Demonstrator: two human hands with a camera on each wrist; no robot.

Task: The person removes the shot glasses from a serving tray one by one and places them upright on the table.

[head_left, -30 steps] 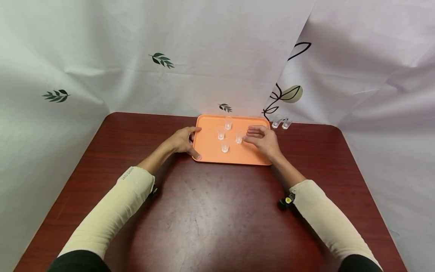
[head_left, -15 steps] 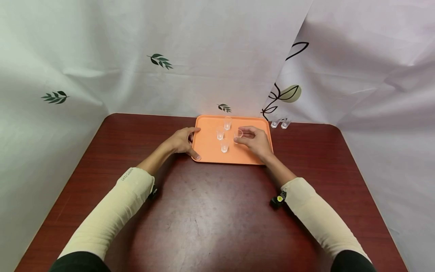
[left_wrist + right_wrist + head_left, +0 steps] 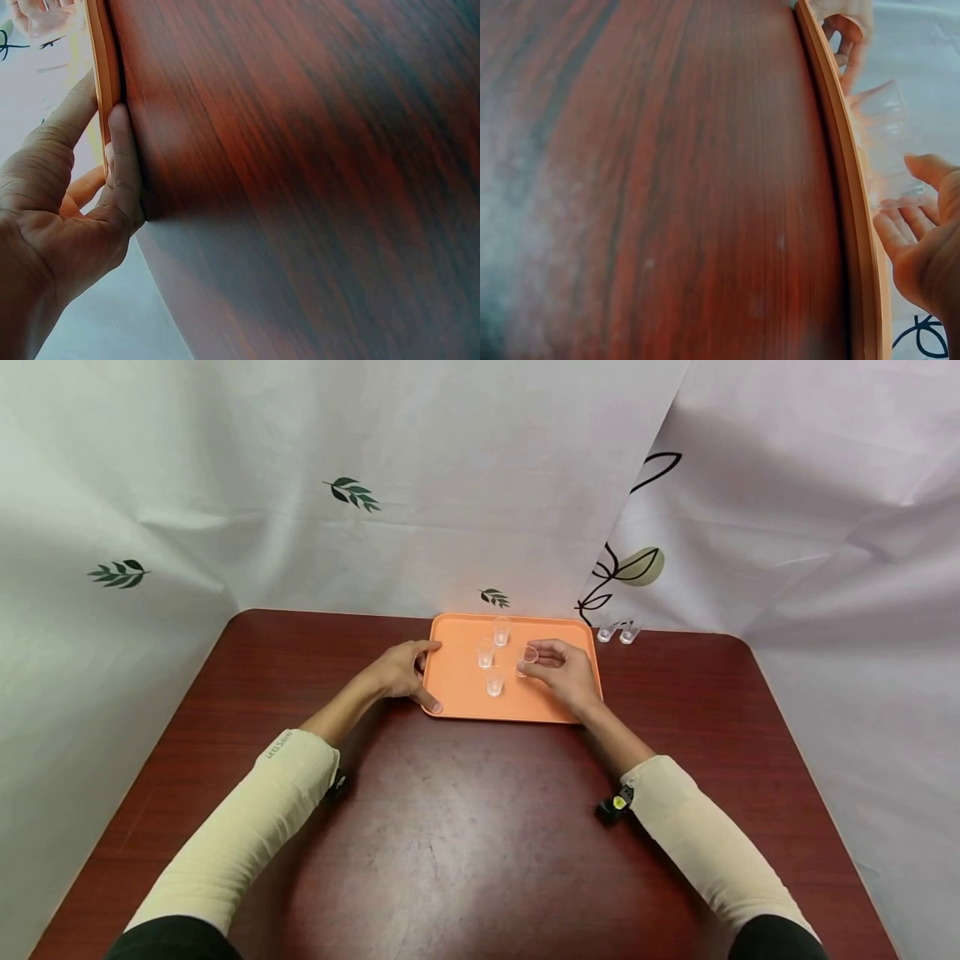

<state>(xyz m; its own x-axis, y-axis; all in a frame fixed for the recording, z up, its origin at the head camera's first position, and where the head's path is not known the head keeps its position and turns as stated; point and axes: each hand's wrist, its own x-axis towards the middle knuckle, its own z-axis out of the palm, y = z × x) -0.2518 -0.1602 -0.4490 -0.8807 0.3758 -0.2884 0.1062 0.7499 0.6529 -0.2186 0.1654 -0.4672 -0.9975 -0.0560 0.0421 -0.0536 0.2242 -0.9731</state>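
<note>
An orange tray (image 3: 558,703) lies at the table's back edge. My left hand (image 3: 397,671) holds its left end, thumb at the near corner and a finger farther up the rim; in the left wrist view the hand (image 3: 79,199) spans the tray's edge (image 3: 105,56). With thumb and fingers, my right hand (image 3: 568,675) holds a small clear cup (image 3: 529,655) over the tray's right half. To its left, three more clear cups stand upright on the tray: a back cup (image 3: 502,632), a middle cup (image 3: 486,655) and a front cup (image 3: 495,683).
Two more clear cups, a left one (image 3: 606,633) and a right one (image 3: 628,633), stand on the table just right of the tray. A white curtain (image 3: 420,552) with leaf prints hangs behind. The dark red wooden table (image 3: 450,827) stretches toward me.
My right hand has moved left and taken hold of the nearest cup between thumb and fingers. The left hand stays at the tray's left end.
</note>
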